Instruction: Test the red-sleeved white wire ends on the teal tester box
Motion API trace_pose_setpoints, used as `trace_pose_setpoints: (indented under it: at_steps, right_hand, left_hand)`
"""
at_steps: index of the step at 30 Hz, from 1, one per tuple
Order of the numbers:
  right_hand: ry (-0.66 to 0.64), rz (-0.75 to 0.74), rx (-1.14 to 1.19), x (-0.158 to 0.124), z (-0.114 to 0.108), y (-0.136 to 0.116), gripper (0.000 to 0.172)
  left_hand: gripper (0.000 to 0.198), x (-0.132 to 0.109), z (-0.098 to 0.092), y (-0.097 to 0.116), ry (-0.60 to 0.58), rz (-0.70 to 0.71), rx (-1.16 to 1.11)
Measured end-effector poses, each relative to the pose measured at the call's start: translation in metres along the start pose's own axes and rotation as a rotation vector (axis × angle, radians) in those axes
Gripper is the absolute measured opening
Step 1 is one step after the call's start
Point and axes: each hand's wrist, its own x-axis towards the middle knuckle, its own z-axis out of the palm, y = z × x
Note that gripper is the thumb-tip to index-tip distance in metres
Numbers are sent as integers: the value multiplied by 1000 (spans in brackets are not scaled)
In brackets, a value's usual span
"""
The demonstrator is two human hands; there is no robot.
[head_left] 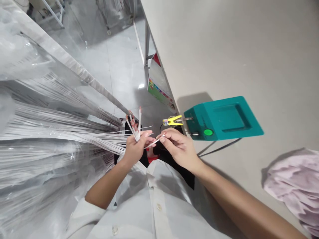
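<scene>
bundle of thin white strips [134,130] clamped in left hand [134,149]; right hand [179,147] fingers [166,136] pinched on one strip [153,142], beside teal machine [224,118] on bench [249,49]. likely light, springy; grip near ends.

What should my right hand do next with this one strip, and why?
Probably pull the strip clear of the bundle, toward the yellow clip. The right hand pinches that single strip, whose other end sits in the bundle that the left hand grips, and the clip juts from the teal box just above the fingers.
</scene>
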Motion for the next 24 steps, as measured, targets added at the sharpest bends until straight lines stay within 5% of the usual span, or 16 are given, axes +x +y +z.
trace_pose_setpoints:
  at_steps: [3, 9, 17, 21, 24]
  right_hand:
    - [-39, -46, -45, 0, 0, 0, 11]
    - [-41, -92, -57, 0, -2, -1, 13]
    - [-35, -45, -116, 6, -15, -8, 7]
    - [-265, -314, -390, 12, -30, -15, 12]
    - [-293, -646, -767, 12, -34, -18, 14]
  left_hand:
    - [37, 0, 2, 2, 144, 90, 62]
    - [29, -11, 8, 13, -93, 162, 298]
    - [27, -8, -1, 19, -197, 148, 503]
    - [27, -8, -3, 23, -333, 64, 584]
    - [31, -8, 2, 27, -357, -4, 541]
